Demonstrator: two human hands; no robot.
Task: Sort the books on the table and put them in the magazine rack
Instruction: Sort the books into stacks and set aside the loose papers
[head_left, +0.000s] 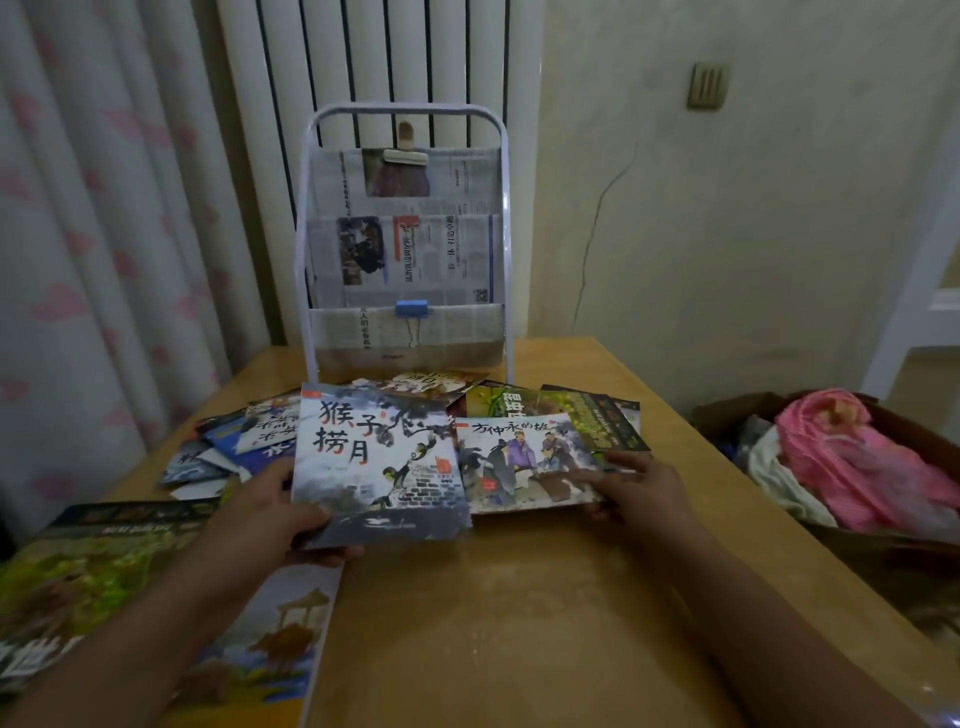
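Two hands work at a spread of picture books in front of the magazine rack (405, 249).

Nearest the rack's foot, several books lie fanned on the wooden table (519, 597), overlapping one another. The left hand (265, 512) grips the grey monkey-and-moon book (376, 462) by its left edge, thumb on the cover and fingers curled underneath, lifting it slightly off the pile before the rack. Just right of that book, the right hand (636, 488) lies with straight fingers pressed on the corner of the book with robed figures (519, 465), which rests flat and touches the grey one. Left of the rack and nearer the person, a large green-covered book (88, 566) and one showing a pavilion (270, 639) lie under the left forearm. The rack stands upright at the table's far edge, its pockets lined with newspaper and pinned by a blue binder clip (412, 309). Right of the rack, off the table, a box holds pink cloth (852, 457).
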